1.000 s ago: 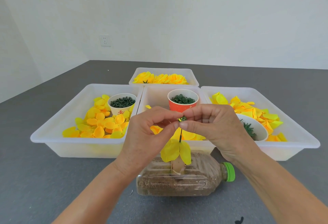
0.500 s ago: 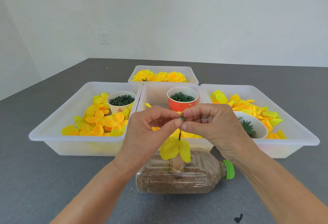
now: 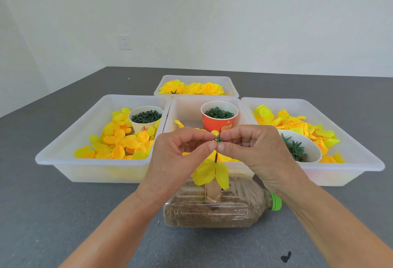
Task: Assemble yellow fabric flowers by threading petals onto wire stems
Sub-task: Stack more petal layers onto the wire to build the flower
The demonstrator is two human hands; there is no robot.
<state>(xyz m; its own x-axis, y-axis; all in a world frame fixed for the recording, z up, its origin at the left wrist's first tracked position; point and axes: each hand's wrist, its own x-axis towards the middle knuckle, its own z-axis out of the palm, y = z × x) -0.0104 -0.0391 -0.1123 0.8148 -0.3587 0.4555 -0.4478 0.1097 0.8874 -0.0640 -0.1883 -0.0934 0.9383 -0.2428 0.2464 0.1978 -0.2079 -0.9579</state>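
Observation:
A thin dark wire stem stands upright from a sand-filled plastic bottle lying on its side. Yellow fabric petals hang on the stem's lower part. My left hand and my right hand meet at the stem, thumbs and forefingers pinching a small green ring threaded on it; the stem's tip pokes up above the ring.
White trays sit behind: a left tray with petals and a white cup of green parts, a middle tray with a red cup of green rings, a right tray with petals and a bowl, a far tray of finished flowers.
The green ring has slid down over the stem's tip, which now shows above my fingertips. Both hands stay in the same place.

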